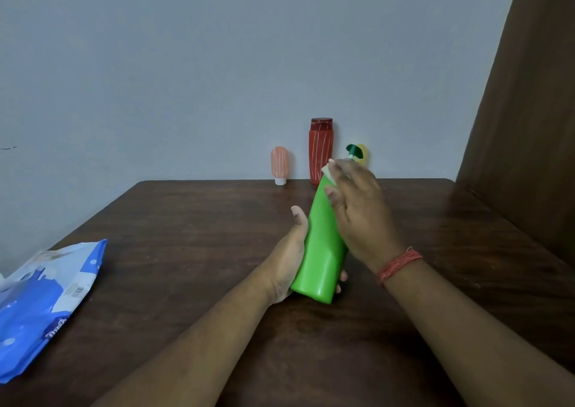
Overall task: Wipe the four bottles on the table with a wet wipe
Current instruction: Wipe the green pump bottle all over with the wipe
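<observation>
- So we are in the wiping itself: our left hand (287, 251) curls round the lower body of the green pump bottle (322, 244), held tilted above the counter (186, 251), and our right hand (357, 207) presses a white wet wipe (327, 173) against its shoulder, just under the dark green pump head.
- We judge this bottle partly done at best; nothing tells us how much of it is clean.
- Three bottles stand at the back edge against the wall: a peach tube (279, 165) on its white cap, a tall red bottle (320, 149), and a yellow one (363, 154) mostly hidden behind our hand. Whether any has been wiped, we cannot tell.
- The green bottle looks like smooth, matte plastic with flat sides; the counter is dark wood grain.
- A glossy blue wipes pack (43, 300) lies at far left.
</observation>
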Demonstrator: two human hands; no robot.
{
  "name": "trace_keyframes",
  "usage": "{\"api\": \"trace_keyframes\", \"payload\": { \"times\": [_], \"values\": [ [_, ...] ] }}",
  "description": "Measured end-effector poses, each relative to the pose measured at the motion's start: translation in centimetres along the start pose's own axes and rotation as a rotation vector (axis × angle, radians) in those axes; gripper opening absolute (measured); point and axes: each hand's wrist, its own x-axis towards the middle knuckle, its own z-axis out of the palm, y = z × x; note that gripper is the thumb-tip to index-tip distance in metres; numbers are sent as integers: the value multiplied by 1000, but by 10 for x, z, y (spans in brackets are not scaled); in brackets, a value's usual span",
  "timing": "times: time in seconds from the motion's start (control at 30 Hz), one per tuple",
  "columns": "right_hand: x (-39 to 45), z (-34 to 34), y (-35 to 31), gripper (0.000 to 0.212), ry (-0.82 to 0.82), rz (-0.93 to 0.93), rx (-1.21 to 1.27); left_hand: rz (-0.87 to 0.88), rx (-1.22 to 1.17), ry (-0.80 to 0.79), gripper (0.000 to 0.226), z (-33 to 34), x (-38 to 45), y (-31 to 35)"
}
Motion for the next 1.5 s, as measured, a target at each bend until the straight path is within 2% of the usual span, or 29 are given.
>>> {"api": "trace_keyframes", "payload": {
  "times": [0.17,0.37,0.53,0.67,0.73,0.8,0.97,1.07,1.13,1.2,1.27,1.33,1.4,1.5],
  "values": [
    [-13,5,-14,54,-202,-225,-30,38,-116,72,88,-2,0,3],
    [-21,8,-14,37,-110,-333,46,115,-270,215,83,-9,2,6],
    [-29,11,-30,34,-164,-422,179,194,-381,335,93,-27,2,11],
    [-33,14,-36,32,-205,-510,243,278,-425,399,90,-42,-1,15],
    [-34,16,-35,30,-174,-528,234,279,-423,400,91,-44,-2,17],
    [-30,19,-30,30,-96,-471,170,255,-381,331,91,-41,-2,17],
    [-3,14,-4,31,246,-20,247,92,-133,88,94,-18,0,6],
    [2,3,9,30,299,40,86,58,-59,36,95,-15,2,2],
    [0,0,7,35,271,41,74,67,-51,43,96,-16,3,2],
    [-8,3,-4,31,192,47,165,107,-114,91,95,-17,2,5],
    [-20,11,-21,28,54,27,246,203,-231,190,90,-23,2,9],
    [-31,22,-35,29,-11,-50,266,282,-297,331,85,-32,1,15],
    [-34,29,-42,33,-73,-98,301,311,-313,452,85,-42,0,19],
    [-36,33,-49,34,-153,-74,350,304,-371,558,88,-49,-1,22]
  ]
}}
